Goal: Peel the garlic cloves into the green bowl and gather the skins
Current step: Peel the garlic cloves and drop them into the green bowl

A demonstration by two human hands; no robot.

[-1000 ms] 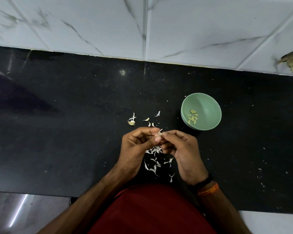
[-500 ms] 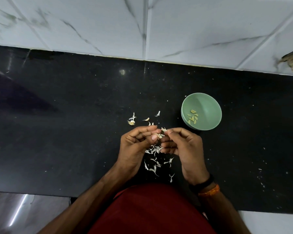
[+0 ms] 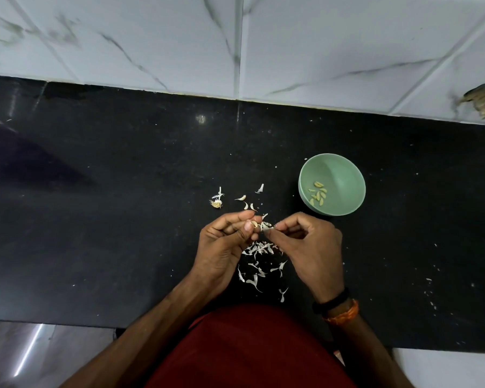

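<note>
- The left hand (image 3: 221, 247) sits above the black counter (image 3: 95, 219), its fingers curled, with the thumb and fingertips pinching a small garlic clove (image 3: 254, 224).
- The right hand (image 3: 311, 247) faces it from the other side, fingers curled too, its thumb and forefinger pinching a bit of white skin (image 3: 266, 226) that hangs off the clove.
- The two hands nearly meet at the fingertips, with the clove and its loose skin between them.
- A green bowl (image 3: 345, 175) stands on the counter just beyond the right hand, up and to the right of the clove.
- Several peeled cloves (image 3: 317, 196) lie together in the bottom of the bowl, toward its left side.
- A scatter of skins (image 3: 259, 249) lies on the counter under and between the hands, spreading toward the person.
- A few more scraps (image 3: 245, 201) lie just beyond the left hand, and beside them a small tufted root end (image 3: 216, 203).
- Tiny white flecks dot the counter well off to the right.
- The right wrist wears a black band (image 3: 332, 301) and an orange thread (image 3: 343, 316) next to it.
- A dark red garment (image 3: 249, 351) fills the bottom middle of the view.
- Behind the counter runs a wall of white marbled tiles (image 3: 319, 46), with a brownish mark (image 3: 483, 98) at the far right.
</note>
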